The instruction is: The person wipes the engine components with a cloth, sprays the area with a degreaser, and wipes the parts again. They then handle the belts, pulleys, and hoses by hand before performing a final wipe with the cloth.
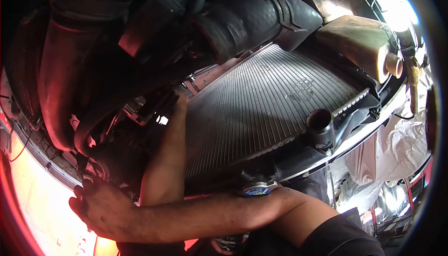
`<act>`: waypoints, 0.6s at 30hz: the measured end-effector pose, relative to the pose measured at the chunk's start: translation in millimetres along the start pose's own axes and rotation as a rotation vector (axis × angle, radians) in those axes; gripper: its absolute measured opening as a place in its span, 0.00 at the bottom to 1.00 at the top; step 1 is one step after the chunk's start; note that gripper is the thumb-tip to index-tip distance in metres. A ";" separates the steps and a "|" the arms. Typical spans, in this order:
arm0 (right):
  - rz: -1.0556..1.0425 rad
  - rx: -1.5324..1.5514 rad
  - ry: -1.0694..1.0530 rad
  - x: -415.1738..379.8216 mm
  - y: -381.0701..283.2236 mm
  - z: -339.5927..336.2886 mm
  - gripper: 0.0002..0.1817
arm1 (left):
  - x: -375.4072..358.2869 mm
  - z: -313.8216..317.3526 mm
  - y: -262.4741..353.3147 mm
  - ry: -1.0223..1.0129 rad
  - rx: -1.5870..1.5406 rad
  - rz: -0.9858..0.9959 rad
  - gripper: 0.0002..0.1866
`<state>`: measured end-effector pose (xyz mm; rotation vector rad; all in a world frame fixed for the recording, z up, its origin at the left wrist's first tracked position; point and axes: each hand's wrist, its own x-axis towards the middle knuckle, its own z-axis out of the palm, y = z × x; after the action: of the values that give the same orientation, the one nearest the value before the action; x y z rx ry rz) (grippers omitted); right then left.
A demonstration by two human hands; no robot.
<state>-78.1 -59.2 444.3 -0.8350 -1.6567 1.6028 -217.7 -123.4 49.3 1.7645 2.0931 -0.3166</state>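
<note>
My right arm crosses the lower view from right to left. My right hand (105, 209), smudged dark, is at the lower left beside thin hoses and cabling, its fingers curled round something too dark to make out. Under that arm, my left forearm reaches up and away between the radiator (266, 97) and the dark engine parts. Only the back part of my left hand (179, 103) shows at the radiator's left edge; its fingers are lost in shadow. Below the radiator, a metal cap with a blue label (257, 189) touches or lies close to my right forearm.
A black ribbed hose (242, 22) spans the top, and a large duct (70, 69) stands at left. An open pipe neck (320, 127) rises at the radiator's near edge. At right are a yellowed plastic tank (357, 41), a bright lamp (394, 10) and whitish sheeting (387, 153).
</note>
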 end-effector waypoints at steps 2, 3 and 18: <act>-0.005 -0.053 0.075 -5.2 -3.8 -4.7 0.34 | 5.8 3.0 3.5 0.021 0.044 0.012 0.23; -0.020 -0.079 0.116 -8.8 -3.0 -7.2 0.34 | 2.4 3.7 3.0 0.033 0.084 0.027 0.23; -0.113 0.051 0.081 0.5 9.6 2.0 0.31 | -43.4 17.5 -19.2 0.072 0.847 0.291 0.25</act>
<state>-80.1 -59.6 434.7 -0.7575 -1.5714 1.5076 -228.1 -172.9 50.7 2.5211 1.8192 -1.1980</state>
